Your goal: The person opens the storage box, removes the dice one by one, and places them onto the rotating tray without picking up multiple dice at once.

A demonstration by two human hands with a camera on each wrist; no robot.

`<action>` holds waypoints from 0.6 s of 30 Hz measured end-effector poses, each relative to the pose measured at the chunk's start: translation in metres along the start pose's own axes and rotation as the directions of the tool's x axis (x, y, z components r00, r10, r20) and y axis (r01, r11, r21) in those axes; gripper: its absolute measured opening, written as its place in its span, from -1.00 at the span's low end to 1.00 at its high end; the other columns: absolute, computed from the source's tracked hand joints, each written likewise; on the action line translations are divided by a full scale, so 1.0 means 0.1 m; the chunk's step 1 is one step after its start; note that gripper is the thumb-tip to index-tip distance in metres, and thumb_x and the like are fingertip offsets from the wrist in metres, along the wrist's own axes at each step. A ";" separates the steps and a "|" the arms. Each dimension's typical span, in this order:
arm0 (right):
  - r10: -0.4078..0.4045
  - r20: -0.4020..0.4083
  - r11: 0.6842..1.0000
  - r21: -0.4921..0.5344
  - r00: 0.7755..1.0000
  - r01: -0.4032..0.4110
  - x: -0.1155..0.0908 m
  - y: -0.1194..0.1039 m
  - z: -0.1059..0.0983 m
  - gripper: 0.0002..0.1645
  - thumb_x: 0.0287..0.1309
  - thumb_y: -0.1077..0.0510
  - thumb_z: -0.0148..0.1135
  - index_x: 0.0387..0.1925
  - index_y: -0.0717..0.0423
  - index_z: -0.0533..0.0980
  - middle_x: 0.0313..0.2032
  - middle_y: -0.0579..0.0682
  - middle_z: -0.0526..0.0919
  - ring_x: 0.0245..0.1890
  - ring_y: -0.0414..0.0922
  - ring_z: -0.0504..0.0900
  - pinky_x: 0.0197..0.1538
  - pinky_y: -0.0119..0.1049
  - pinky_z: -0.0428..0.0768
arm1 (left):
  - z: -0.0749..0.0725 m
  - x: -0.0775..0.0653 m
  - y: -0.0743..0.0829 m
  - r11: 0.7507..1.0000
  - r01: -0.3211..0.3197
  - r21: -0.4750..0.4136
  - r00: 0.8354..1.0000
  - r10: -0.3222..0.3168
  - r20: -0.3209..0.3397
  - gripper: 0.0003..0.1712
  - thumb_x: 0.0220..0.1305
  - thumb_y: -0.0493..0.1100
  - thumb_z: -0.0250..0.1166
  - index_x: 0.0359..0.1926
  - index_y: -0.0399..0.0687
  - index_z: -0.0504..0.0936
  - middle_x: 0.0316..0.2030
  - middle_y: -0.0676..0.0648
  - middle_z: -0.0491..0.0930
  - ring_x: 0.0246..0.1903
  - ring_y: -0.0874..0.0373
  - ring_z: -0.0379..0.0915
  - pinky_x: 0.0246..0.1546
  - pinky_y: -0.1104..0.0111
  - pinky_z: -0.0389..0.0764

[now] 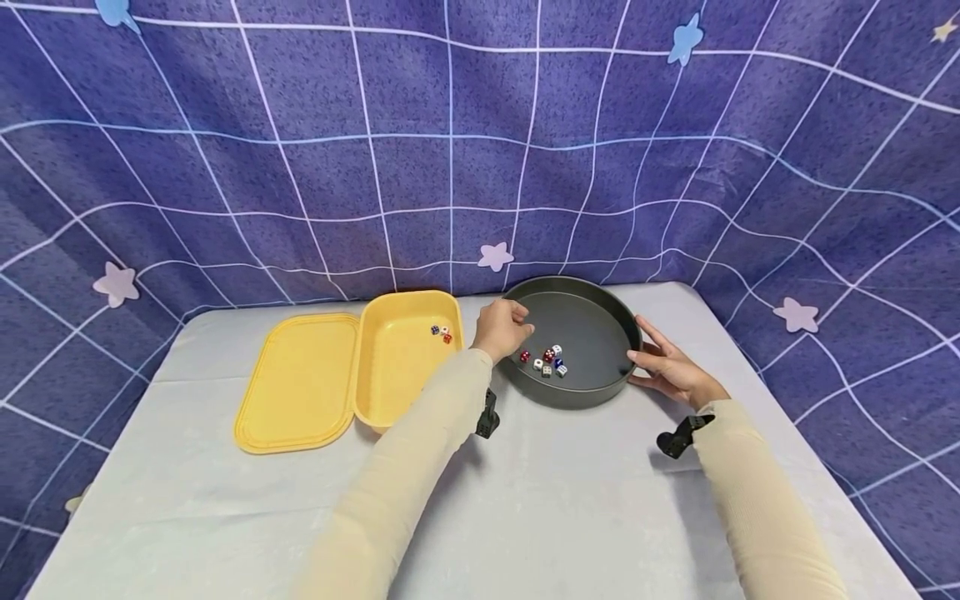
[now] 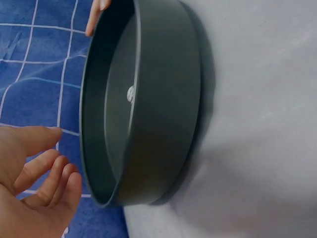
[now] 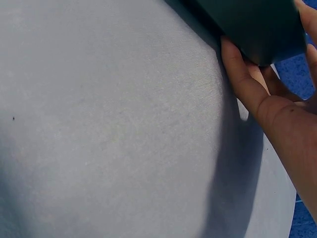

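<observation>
A round dark grey cake pan [image 1: 570, 392] stands at the right of the table, with several red, white and blue dice [image 1: 548, 355] grouped near its front left. My right hand [image 1: 671, 371] grips the pan's right side, thumb at the rim and fingers low along the wall; the right wrist view shows fingers [image 3: 242, 79] reaching under its bottom edge. Over the pan's left rim is my left hand [image 1: 502, 330], fingers loosely bent and holding nothing. In the left wrist view that hand [image 2: 42, 173] appears apart from the pan, and a white die [image 2: 131, 94] shows inside.
Left of the pan is a yellow plastic box [image 1: 397, 367] with three dice [image 1: 447, 338] inside, partly hidden by my left sleeve. Its flat yellow lid [image 1: 300, 383] lies along the box's left side. A purple gridded cloth [image 1: 405, 167] hangs behind the white-covered table [image 1: 570, 517].
</observation>
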State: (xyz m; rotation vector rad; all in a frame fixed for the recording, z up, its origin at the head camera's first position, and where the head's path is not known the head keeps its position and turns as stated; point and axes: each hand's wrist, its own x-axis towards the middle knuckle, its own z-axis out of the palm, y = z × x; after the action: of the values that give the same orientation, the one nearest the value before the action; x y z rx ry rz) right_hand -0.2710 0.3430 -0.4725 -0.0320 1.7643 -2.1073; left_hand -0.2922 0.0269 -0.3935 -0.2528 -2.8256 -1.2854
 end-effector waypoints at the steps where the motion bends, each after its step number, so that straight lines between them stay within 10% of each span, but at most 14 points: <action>1: -0.002 0.001 1.000 0.002 1.000 0.002 0.00 0.00 0.00 0.00 0.33 0.35 0.02 0.49 -0.35 -0.27 0.44 0.29 -0.33 0.14 -0.08 0.29 -0.02 -0.19 0.56 | -0.03 0.00 0.00 1.000 -0.003 -0.002 1.000 0.003 0.001 -0.73 0.13 -0.23 0.40 -0.12 -0.22 0.68 -0.20 -0.14 0.69 -0.15 0.03 0.60 -0.02 0.25 0.52; 18: -0.005 0.005 1.000 -0.006 1.000 0.005 -0.01 0.00 0.00 0.00 0.33 0.32 0.04 0.49 -0.36 -0.28 0.45 0.27 -0.40 0.14 -0.11 0.29 0.00 -0.18 0.56 | -0.67 0.06 -0.49 0.990 0.140 0.001 0.984 -0.139 -0.115 -0.68 0.18 -0.19 0.33 -0.06 -0.25 0.66 -0.15 -0.17 0.68 -0.07 -0.04 0.55 0.03 0.23 0.49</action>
State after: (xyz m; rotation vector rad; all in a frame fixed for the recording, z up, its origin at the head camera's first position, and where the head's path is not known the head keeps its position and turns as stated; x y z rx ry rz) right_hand -0.2701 0.3434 -0.4726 -0.0436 1.7694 -2.1031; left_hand -0.3083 -0.0544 -0.3848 0.0195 -2.7936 -1.2666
